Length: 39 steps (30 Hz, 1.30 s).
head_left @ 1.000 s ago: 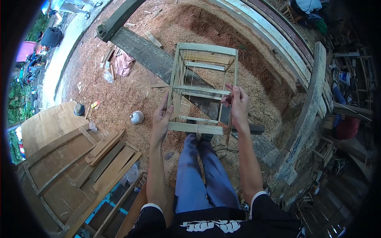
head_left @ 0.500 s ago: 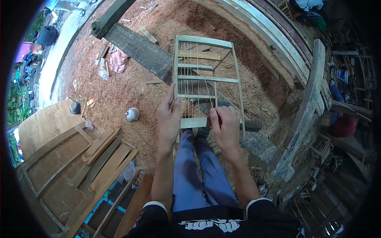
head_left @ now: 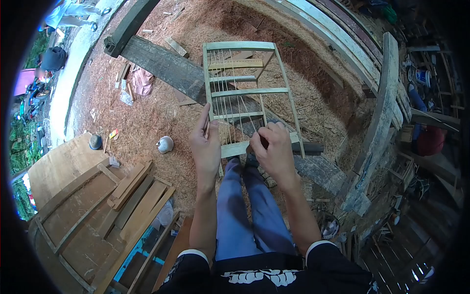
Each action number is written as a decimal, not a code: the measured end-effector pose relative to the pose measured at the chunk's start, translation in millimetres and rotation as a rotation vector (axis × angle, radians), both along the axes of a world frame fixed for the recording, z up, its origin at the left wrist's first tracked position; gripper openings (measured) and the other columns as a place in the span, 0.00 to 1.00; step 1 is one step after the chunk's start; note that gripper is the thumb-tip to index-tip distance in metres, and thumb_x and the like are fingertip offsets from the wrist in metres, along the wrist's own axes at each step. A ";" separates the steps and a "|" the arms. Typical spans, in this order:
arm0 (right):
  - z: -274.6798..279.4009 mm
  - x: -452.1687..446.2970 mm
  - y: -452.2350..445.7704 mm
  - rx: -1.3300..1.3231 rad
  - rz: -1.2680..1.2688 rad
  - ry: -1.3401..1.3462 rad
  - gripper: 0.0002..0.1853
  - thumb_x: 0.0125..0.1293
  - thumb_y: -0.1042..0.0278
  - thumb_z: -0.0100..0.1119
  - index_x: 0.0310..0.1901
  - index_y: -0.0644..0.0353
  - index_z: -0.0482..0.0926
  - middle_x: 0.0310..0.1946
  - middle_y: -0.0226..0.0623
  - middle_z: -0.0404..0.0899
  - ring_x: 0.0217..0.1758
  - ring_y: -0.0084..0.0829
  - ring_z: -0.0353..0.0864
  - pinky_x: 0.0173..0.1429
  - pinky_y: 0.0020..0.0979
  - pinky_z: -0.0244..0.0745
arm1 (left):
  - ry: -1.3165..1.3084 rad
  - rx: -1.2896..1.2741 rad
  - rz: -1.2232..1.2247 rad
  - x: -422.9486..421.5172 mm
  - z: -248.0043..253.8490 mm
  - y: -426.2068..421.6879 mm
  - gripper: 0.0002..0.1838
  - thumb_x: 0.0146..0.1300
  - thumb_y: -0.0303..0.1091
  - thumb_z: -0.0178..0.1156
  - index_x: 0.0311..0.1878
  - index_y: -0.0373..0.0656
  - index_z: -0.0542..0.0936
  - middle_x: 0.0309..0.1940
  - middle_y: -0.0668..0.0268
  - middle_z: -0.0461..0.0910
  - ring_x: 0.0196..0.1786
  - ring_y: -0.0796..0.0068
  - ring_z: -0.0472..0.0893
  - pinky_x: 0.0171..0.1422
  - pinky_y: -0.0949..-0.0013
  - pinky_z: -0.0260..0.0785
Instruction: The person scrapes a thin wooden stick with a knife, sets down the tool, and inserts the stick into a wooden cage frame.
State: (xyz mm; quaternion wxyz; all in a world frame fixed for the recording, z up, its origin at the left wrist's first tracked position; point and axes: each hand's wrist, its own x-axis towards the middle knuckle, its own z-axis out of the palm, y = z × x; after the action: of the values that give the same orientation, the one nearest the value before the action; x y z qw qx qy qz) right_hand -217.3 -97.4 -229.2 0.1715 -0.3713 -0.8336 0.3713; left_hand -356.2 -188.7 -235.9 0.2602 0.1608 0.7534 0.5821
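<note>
A light wooden frame [head_left: 249,91] with several crossbars leans in front of my legs. Thin pale cords [head_left: 226,105] run lengthwise along its left half. My left hand [head_left: 205,149] grips the frame's left rail near the bottom, thumb on the near side and fingers along the outside. Just above the bottom bar, my right hand [head_left: 275,152] is closed in a pinch on a loose cord [head_left: 246,109], which slants down from the middle crossbar to the fingers. The curled fingers hide the cord's end.
A weathered plank [head_left: 164,68] lies behind the frame on shavings-covered ground. Cut boards [head_left: 142,203] are stacked at lower left, near a whitish round container [head_left: 165,144]. A thick upright beam [head_left: 377,120] stands at right. People are at upper left, one in a dark top [head_left: 53,59].
My right hand has shifted slightly left and up, and the cord it pinches now slants more. The frame appears slightly further left and tilted; my left hand keeps its hold.
</note>
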 end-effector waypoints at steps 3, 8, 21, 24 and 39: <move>-3.7 0.2 -3.3 0.012 -0.025 0.006 0.09 0.60 0.71 0.61 0.24 0.63 0.76 0.27 0.42 0.72 0.36 0.44 0.71 0.45 0.43 0.63 | -0.052 -0.031 -0.006 0.6 11.4 -0.9 0.24 0.75 0.22 0.51 0.72 0.30 0.68 0.61 0.54 0.80 0.50 0.82 0.78 0.55 0.78 0.70; -4.8 0.5 -4.3 -0.025 -0.040 0.032 0.10 0.61 0.71 0.61 0.24 0.64 0.76 0.26 0.44 0.72 0.35 0.45 0.71 0.44 0.45 0.64 | -0.096 -0.016 0.001 -1.0 7.6 -4.2 0.24 0.73 0.23 0.53 0.71 0.29 0.69 0.68 0.49 0.73 0.71 0.65 0.73 0.74 0.66 0.63; -4.2 4.1 -2.8 -0.153 -0.036 0.071 0.11 0.61 0.71 0.61 0.24 0.65 0.74 0.24 0.44 0.71 0.33 0.46 0.72 0.40 0.45 0.65 | -0.135 0.005 0.022 3.0 8.6 -8.1 0.25 0.74 0.23 0.54 0.72 0.27 0.67 0.66 0.49 0.75 0.67 0.66 0.76 0.72 0.67 0.65; -2.5 5.0 -4.7 -0.094 0.010 0.045 0.11 0.61 0.71 0.61 0.23 0.65 0.75 0.25 0.44 0.71 0.33 0.46 0.72 0.41 0.44 0.65 | -0.141 0.010 0.028 2.6 7.4 -9.9 0.25 0.74 0.23 0.53 0.72 0.27 0.67 0.67 0.49 0.75 0.67 0.66 0.76 0.72 0.67 0.65; -4.9 5.5 -3.7 -0.177 -0.063 0.078 0.11 0.59 0.73 0.62 0.22 0.67 0.75 0.22 0.44 0.70 0.29 0.45 0.72 0.36 0.44 0.65 | -0.052 0.031 0.024 1.7 -5.7 -13.2 0.25 0.74 0.21 0.51 0.73 0.30 0.67 0.64 0.56 0.77 0.51 0.82 0.78 0.54 0.77 0.71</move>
State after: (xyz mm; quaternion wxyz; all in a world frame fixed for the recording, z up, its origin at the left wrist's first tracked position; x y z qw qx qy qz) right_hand -211.8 -101.1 -234.1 0.1821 -0.3962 -0.7780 0.4523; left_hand -354.5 -201.9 -241.6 0.2702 0.1403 0.7390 0.6010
